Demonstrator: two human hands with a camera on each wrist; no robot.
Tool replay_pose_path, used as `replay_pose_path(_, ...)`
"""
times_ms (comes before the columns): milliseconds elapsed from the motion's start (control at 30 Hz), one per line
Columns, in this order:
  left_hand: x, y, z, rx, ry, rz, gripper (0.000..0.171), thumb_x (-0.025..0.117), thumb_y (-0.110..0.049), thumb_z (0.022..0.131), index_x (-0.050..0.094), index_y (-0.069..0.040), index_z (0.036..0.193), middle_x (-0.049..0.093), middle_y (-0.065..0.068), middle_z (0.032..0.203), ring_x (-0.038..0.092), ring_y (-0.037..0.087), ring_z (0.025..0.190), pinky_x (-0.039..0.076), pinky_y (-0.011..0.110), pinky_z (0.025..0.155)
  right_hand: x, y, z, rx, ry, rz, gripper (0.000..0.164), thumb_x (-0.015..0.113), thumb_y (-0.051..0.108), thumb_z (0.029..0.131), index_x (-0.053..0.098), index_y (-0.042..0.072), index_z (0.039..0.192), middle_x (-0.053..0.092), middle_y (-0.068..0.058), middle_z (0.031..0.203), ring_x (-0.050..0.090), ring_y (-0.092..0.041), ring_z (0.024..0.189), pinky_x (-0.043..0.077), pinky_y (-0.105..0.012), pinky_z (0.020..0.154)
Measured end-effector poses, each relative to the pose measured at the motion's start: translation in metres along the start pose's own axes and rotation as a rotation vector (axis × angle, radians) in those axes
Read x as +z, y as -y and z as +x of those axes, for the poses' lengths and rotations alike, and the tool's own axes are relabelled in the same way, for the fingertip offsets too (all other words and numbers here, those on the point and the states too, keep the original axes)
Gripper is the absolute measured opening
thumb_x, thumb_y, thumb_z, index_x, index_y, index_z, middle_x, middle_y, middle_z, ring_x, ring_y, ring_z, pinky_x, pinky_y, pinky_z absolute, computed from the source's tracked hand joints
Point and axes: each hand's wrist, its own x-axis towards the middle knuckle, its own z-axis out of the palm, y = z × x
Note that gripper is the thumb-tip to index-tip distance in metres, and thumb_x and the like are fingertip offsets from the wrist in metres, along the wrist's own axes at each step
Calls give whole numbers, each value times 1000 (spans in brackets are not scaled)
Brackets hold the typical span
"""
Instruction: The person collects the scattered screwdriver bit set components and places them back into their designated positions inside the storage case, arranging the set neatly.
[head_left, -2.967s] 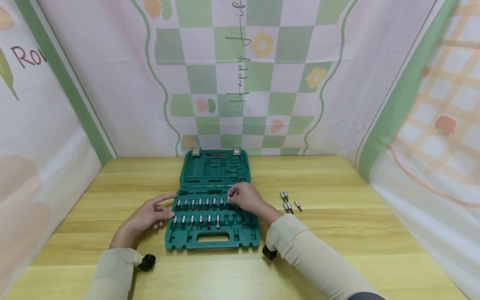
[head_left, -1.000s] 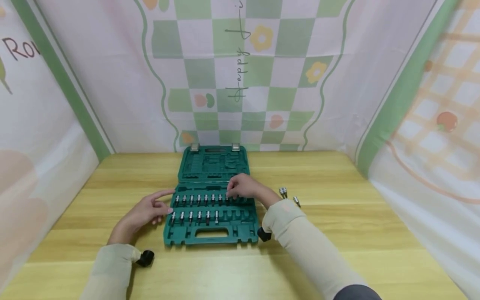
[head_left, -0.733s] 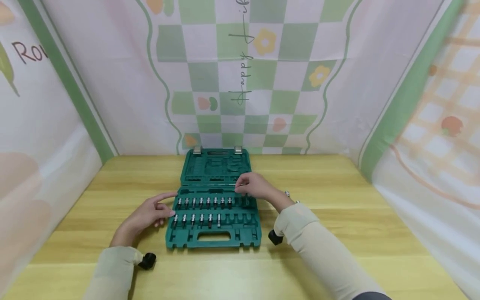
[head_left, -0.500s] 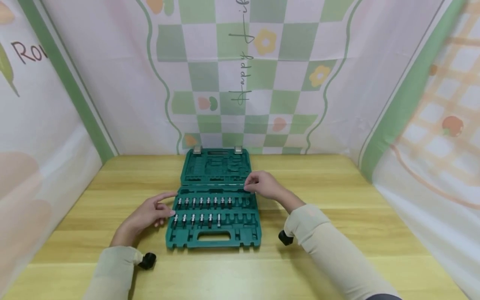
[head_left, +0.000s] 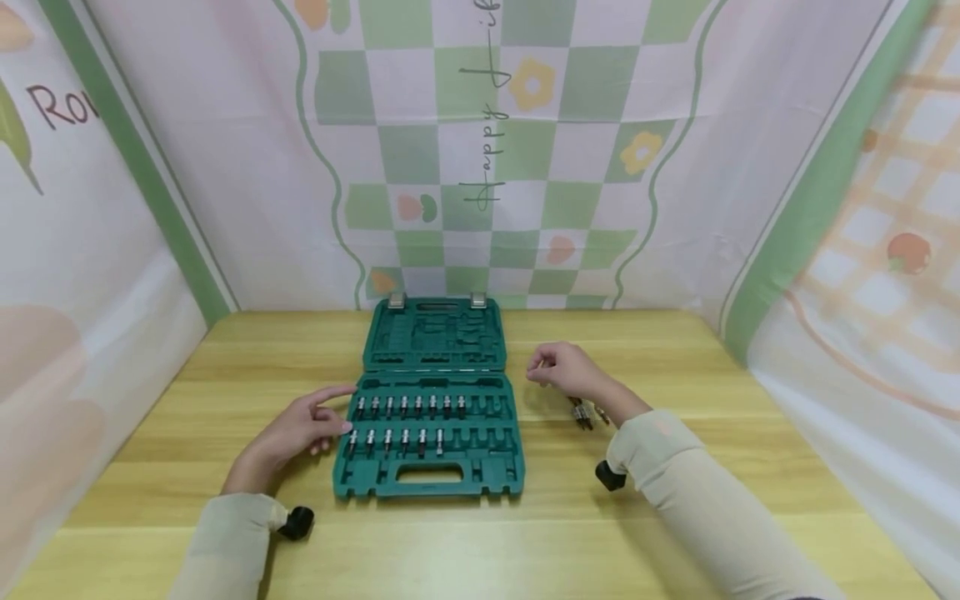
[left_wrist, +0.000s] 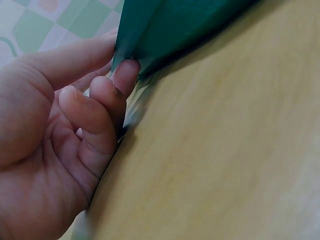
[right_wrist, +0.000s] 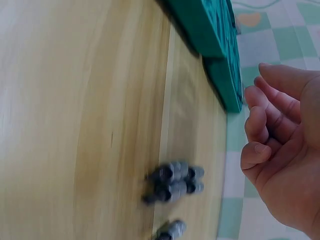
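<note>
A green socket case (head_left: 491,479) lies unfolded on the table, two rows of silver bit sockets (head_left: 405,407) filling the left part of its tray. Several slots at the right of both rows hold nothing. My left hand (head_left: 300,425) touches the case's left edge, index finger stretched out and thumb at the side; its other fingers curl loosely in the left wrist view. My right hand (head_left: 573,371) hovers right of the case, fingers loosely bent, holding nothing. Below it lie several loose bit sockets (right_wrist: 174,182), partly hidden by the hand and forearm in the head view.
The wooden table (head_left: 450,550) carries the case near its middle. Its lid (head_left: 435,333), with two metal latches, lies toward the back. A checked cloth (head_left: 480,150) hangs behind the table, with more printed cloth at both sides.
My right hand has let go of a bit socket in the upper row and moved right, off the case to above the loose sockets. My left hand stays at the case's edge.
</note>
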Motion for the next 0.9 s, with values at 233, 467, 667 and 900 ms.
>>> replay_pose_path(233, 0, 0, 1, 19, 7, 0, 65, 66, -13, 94, 35, -7, 150, 66, 15, 84, 52, 18, 57, 47, 28, 50, -17, -16, -9, 39, -24, -31, 7, 62, 10, 95, 66, 4, 94, 63, -15, 80, 58, -30, 72, 47, -35, 61)
replay_pose_path(467, 0, 2, 2, -9, 3, -9, 65, 67, -14, 93, 36, -10, 150, 67, 14, 86, 52, 18, 57, 48, 28, 51, -33, -37, -18, 53, -11, -82, 16, 64, 5, 91, 66, -6, 103, 59, -6, 76, 53, -19, 68, 46, -34, 62)
replay_pose_path(667, 0, 0, 0, 1, 8, -8, 65, 66, -13, 94, 35, -8, 151, 66, 15, 85, 52, 18, 57, 47, 29, 51, -40, -52, -23, 49, 27, -109, 21, 65, 0, 86, 66, -6, 106, 60, -8, 77, 54, -18, 70, 46, -34, 64)
replay_pose_path(900, 1, -3, -2, -11, 1, -9, 66, 66, -12, 93, 34, -8, 151, 66, 15, 84, 52, 19, 57, 47, 29, 50, -39, -65, -26, 68, 54, -97, 24, 69, 1, 82, 68, -2, 106, 58, -6, 76, 53, -18, 68, 46, -34, 62)
